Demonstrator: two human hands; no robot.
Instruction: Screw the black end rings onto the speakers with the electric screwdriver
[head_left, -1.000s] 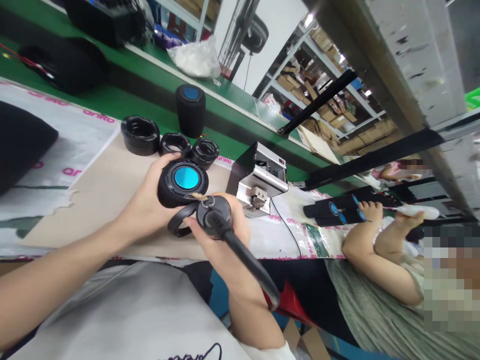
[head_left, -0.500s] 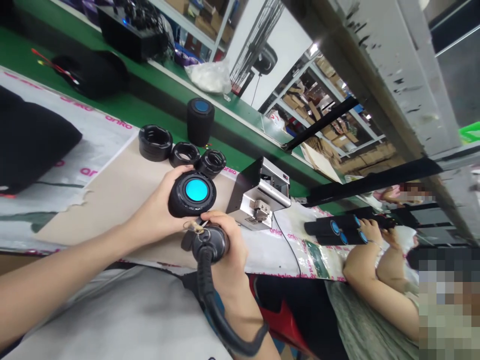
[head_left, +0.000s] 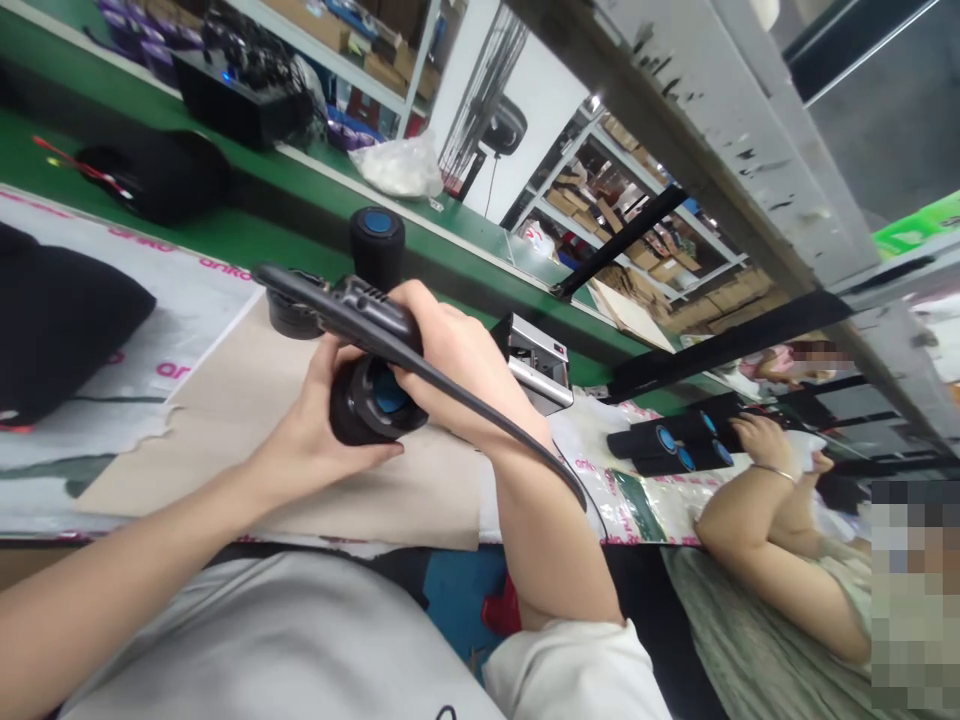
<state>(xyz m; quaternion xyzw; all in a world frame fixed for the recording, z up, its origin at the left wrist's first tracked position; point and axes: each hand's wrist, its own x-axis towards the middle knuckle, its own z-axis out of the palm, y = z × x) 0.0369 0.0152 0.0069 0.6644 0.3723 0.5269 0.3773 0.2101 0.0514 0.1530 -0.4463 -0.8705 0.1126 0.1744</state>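
Observation:
My left hand [head_left: 304,430] is wrapped round a black cylindrical speaker [head_left: 352,410] with a blue disc in its end, held above the brown cardboard sheet [head_left: 420,490]. Its end faces up and towards me. Over it, my right hand [head_left: 457,350] grips a black corded electric screwdriver [head_left: 382,318]. The cord runs across the back of my right wrist. The screwdriver's tip is hidden by my hand, so I cannot tell if it touches the speaker. Behind my left hand sits a black ring [head_left: 292,318], partly covered by the tool.
Another black speaker [head_left: 377,245] stands upright behind my hands. To the right is a silver and black screw feeder [head_left: 536,365]. Black cloth [head_left: 67,320] lies at left. A co-worker's hand [head_left: 761,440] is by several blue-ended speakers [head_left: 667,450] at right.
My right hand has swung up and over the speaker with the screwdriver, which was lower and nearer my body. The speaker has tilted a little in my left hand.

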